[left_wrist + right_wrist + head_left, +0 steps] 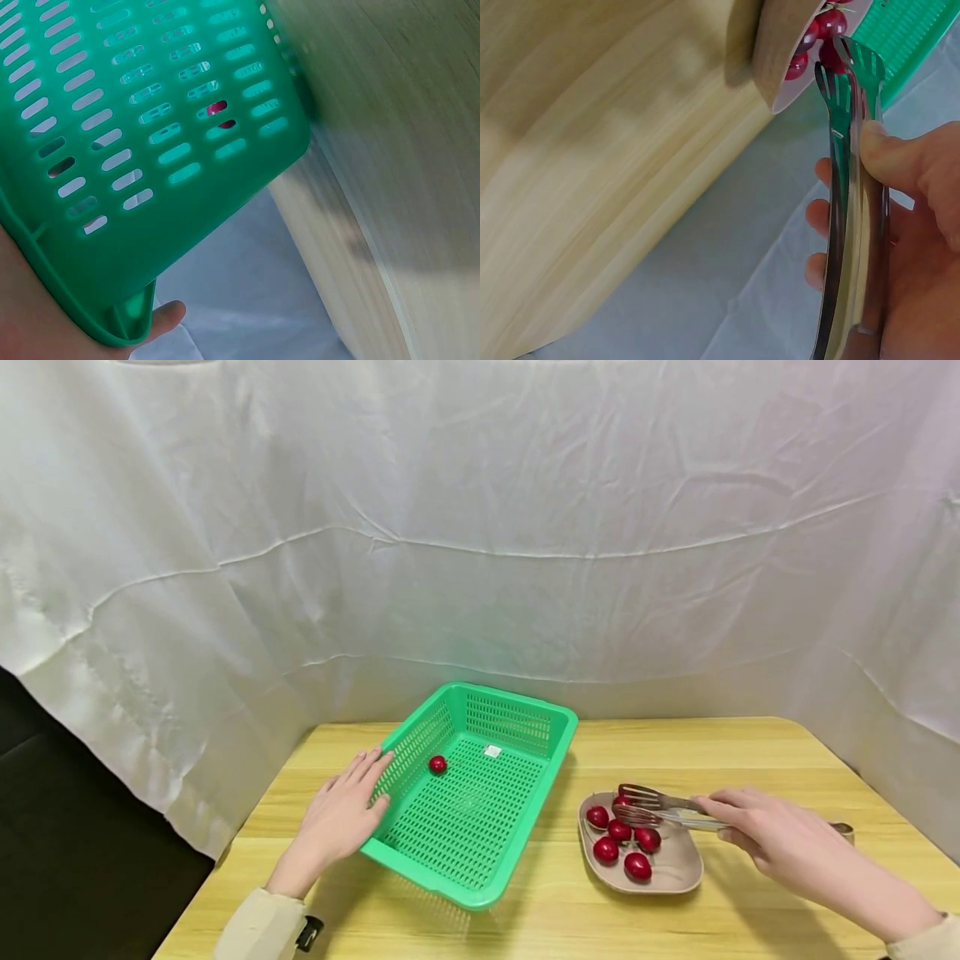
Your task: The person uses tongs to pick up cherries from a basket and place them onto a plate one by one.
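Observation:
A green plastic basket (517, 847) with slotted walls stands on the table, a single red cherry (438, 764) on its floor. My left hand (341, 814) rests on the basket's left rim, fingers extended; in the left wrist view the slotted wall (187, 217) covers much of the foreground and one fingertip (174, 313) shows past the rim. With my right hand (783, 839) I hold metal tongs (847, 195) with slotted, fork-like ends, the thumb on one arm. Their two ends stand apart over several cherries (637, 867) in a shallow pinkish dish (678, 877).
The wooden table (536, 922) carries the basket at centre left and the dish to its right. White cloth (480, 527) hangs behind and at the sides. A dark surface (67, 827) lies beyond the table at the left. A small white label (492, 750) sits inside the basket.

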`<control>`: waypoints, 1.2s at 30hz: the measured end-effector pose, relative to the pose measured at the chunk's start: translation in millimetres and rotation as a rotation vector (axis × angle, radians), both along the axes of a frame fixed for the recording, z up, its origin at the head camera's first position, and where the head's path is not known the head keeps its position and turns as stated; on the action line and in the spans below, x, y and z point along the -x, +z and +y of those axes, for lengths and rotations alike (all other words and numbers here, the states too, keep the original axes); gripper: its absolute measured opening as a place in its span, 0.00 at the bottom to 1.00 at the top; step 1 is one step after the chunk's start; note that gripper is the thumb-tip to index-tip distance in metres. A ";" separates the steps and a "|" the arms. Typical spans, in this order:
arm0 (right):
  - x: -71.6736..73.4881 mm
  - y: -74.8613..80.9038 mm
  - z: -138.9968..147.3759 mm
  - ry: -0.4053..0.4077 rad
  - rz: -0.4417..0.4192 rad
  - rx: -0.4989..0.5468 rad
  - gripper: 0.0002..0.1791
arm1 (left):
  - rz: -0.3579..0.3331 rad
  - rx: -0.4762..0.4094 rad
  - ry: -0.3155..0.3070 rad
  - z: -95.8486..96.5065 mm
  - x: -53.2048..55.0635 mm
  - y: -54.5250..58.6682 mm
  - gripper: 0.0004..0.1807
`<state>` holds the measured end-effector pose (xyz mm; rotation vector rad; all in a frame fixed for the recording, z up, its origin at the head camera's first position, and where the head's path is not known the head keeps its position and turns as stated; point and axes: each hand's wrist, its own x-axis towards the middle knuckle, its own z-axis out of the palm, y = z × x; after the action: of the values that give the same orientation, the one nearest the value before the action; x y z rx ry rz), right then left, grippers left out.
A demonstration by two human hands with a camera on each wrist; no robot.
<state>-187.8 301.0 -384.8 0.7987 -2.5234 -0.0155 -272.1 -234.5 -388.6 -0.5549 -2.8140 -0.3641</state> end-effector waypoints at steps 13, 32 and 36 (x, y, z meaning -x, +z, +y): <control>-2.7 6.7 -0.1 -0.039 -0.011 0.048 0.29 | 0.004 -0.005 0.003 -0.5 1.1 0.5 0.33; 3.7 3.1 -7.1 -0.012 0.014 0.105 0.30 | 0.000 -0.014 0.014 -0.3 2.3 -1.8 0.33; 6.2 7.5 -14.8 0.015 0.036 0.109 0.32 | 0.002 -0.015 0.014 -0.2 2.1 -2.4 0.33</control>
<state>-194.0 286.2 -377.4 0.7665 -2.4612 0.1104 -274.1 -234.7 -391.0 -0.5324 -2.8097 -0.3816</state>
